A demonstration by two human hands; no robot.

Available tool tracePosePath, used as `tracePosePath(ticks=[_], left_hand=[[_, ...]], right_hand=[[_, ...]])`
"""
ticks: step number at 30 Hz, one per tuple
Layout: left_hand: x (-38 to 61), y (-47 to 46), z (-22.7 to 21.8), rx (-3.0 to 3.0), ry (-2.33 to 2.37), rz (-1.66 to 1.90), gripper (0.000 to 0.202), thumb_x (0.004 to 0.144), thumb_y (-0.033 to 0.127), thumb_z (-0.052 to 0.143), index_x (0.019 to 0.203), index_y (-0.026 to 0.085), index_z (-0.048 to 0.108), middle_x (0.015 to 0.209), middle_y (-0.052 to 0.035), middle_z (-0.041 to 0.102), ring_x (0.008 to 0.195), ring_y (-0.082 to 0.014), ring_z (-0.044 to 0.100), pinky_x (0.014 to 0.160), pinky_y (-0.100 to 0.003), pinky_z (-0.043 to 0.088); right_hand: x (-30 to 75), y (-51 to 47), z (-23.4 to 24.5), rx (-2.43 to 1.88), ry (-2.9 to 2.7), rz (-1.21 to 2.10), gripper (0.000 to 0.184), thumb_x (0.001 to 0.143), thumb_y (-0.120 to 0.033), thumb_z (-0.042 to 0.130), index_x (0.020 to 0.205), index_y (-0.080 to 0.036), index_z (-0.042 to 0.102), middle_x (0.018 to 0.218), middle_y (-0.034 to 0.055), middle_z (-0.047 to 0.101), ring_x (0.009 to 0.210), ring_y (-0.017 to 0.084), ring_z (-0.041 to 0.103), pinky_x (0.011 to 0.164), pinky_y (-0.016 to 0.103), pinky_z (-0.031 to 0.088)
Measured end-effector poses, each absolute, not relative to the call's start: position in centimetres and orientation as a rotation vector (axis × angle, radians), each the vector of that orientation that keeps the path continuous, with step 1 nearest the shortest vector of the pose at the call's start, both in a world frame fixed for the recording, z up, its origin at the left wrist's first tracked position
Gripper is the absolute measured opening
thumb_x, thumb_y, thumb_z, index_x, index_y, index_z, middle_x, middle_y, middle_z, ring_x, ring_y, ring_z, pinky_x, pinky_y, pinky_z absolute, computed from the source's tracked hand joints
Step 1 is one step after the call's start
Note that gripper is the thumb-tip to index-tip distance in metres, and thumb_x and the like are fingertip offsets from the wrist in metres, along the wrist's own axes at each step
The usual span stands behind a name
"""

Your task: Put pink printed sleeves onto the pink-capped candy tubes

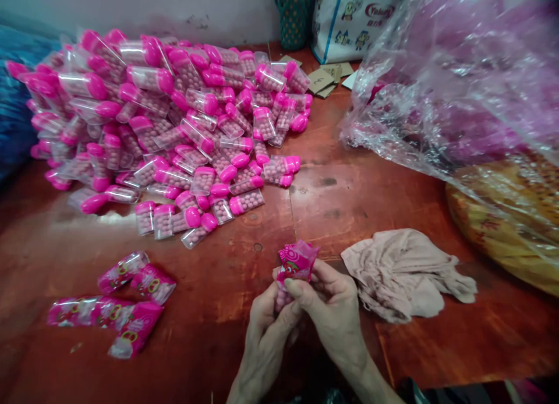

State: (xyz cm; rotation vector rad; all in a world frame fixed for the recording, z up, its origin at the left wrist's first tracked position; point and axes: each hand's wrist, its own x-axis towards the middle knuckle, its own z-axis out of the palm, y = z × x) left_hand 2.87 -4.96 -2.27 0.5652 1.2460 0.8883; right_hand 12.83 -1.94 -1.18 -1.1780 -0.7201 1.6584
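Note:
Near the front of the table, my left hand (268, 319) is closed round the lower part of a small clear container of pink candy balls (283, 296). My right hand (329, 302) pinches a printed pink plastic sleeve (297, 258) that sits loosely over the container's upper end. The cap is hidden beneath the sleeve. To the left lie several containers with printed sleeves (131, 328) around them. Behind them is a big heap of unsleeved candy containers (174, 124) with bright pink caps.
A crumpled pale cloth (406, 276) lies right of my hands. At the right, a large clear plastic bag (437, 101) of pink material rests by a round yellow-brown item (502, 223). Cardboard pieces (325, 81) and a printed white bag (349, 20) are at the back.

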Motion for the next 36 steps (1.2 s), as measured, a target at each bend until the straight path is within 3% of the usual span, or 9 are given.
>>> tracePosePath(ticks=[6, 10, 12, 20, 24, 27, 29, 33, 36], left_hand=[[2.5, -4.6, -2.3, 0.377, 1.155, 0.927, 0.022, 0.068, 0.031, 0.069, 0.078, 0.015, 0.057, 0.065, 0.0022, 0.046, 0.058, -0.0086, 0.041, 0.054, -0.020, 0.037], [2.7, -4.2, -1.6, 0.376, 1.081, 0.803, 0.027, 0.068, 0.035, 0.069, 0.069, 0.015, 0.051, 0.051, 0.0077, 0.030, 0.042, -0.0035, 0.023, 0.040, -0.017, 0.020], [2.8, -4.3, -1.5, 0.400, 1.050, 0.735, 0.028, 0.068, 0.035, 0.068, 0.066, 0.015, 0.049, 0.050, 0.0077, 0.028, 0.042, -0.0035, 0.022, 0.040, -0.018, 0.016], [3.8, -4.9, -0.8, 0.197, 1.123, 0.838, 0.039, 0.058, 0.033, 0.076, 0.089, 0.020, 0.056, 0.051, 0.0079, 0.037, 0.042, -0.0040, 0.032, 0.040, -0.016, 0.022], [3.8, -5.0, -0.7, 0.202, 1.100, 0.814, 0.036, 0.054, 0.040, 0.077, 0.073, 0.015, 0.059, 0.050, 0.0069, 0.036, 0.043, -0.0033, 0.031, 0.042, -0.016, 0.023], [3.4, -5.0, -1.1, 0.236, 1.116, 0.790, 0.037, 0.055, 0.043, 0.076, 0.070, 0.014, 0.057, 0.050, 0.0076, 0.031, 0.043, -0.0031, 0.025, 0.042, -0.017, 0.020], [3.1, -4.6, -1.0, 0.289, 1.115, 0.771, 0.036, 0.056, 0.043, 0.075, 0.067, 0.015, 0.055, 0.050, 0.0078, 0.029, 0.043, -0.0036, 0.022, 0.041, -0.018, 0.019], [2.8, -3.5, -0.1, 0.489, 1.138, 0.706, 0.024, 0.066, 0.035, 0.069, 0.062, 0.014, 0.057, 0.050, 0.0054, 0.035, 0.044, -0.0057, 0.026, 0.040, -0.019, 0.020], [2.9, -3.1, 0.6, 0.525, 1.216, 0.755, 0.013, 0.064, 0.024, 0.070, 0.072, 0.014, 0.066, 0.053, 0.0029, 0.043, 0.047, -0.0079, 0.031, 0.041, -0.020, 0.025]], right_hand=[[12.2, -3.0, -1.8, -1.214, -0.757, 1.605, 0.008, 0.075, -0.023, 0.064, 0.080, -0.017, 0.067, 0.064, 0.0013, 0.068, 0.059, 0.015, 0.063, 0.060, 0.026, 0.052], [13.1, -2.1, -1.3, -1.159, -0.677, 1.716, 0.018, 0.071, -0.024, 0.068, 0.088, -0.018, 0.067, 0.074, 0.0022, 0.070, 0.059, 0.014, 0.063, 0.059, 0.025, 0.052], [13.3, -1.7, -0.8, -1.139, -0.662, 1.736, 0.017, 0.073, -0.027, 0.067, 0.087, -0.017, 0.068, 0.075, 0.0035, 0.070, 0.054, 0.013, 0.060, 0.055, 0.024, 0.051], [12.6, -1.8, -0.4, -1.266, -0.760, 1.737, 0.019, 0.078, -0.033, 0.061, 0.079, -0.018, 0.072, 0.073, 0.0035, 0.069, 0.046, 0.008, 0.052, 0.045, 0.019, 0.044], [12.9, -2.4, -0.5, -1.278, -0.889, 1.639, 0.015, 0.077, -0.030, 0.062, 0.074, -0.018, 0.071, 0.089, 0.0068, 0.070, 0.060, 0.013, 0.059, 0.067, 0.029, 0.049], [13.2, -2.7, -0.8, -1.288, -0.943, 1.611, 0.007, 0.075, -0.025, 0.065, 0.076, -0.019, 0.069, 0.083, 0.0043, 0.070, 0.077, 0.018, 0.061, 0.085, 0.035, 0.044], [13.4, -2.7, -0.9, -1.265, -0.884, 1.693, 0.008, 0.075, -0.024, 0.065, 0.080, -0.020, 0.069, 0.076, 0.0022, 0.069, 0.074, 0.017, 0.062, 0.079, 0.033, 0.047], [13.5, -2.3, -0.7, -1.204, -0.678, 1.748, 0.016, 0.072, -0.026, 0.068, 0.087, -0.019, 0.067, 0.085, 0.0026, 0.068, 0.059, 0.013, 0.059, 0.058, 0.026, 0.050], [13.5, -2.0, -0.5, -1.169, -0.667, 1.676, 0.011, 0.074, -0.027, 0.066, 0.081, -0.019, 0.067, 0.069, 0.0009, 0.065, 0.051, 0.013, 0.058, 0.054, 0.026, 0.051]])
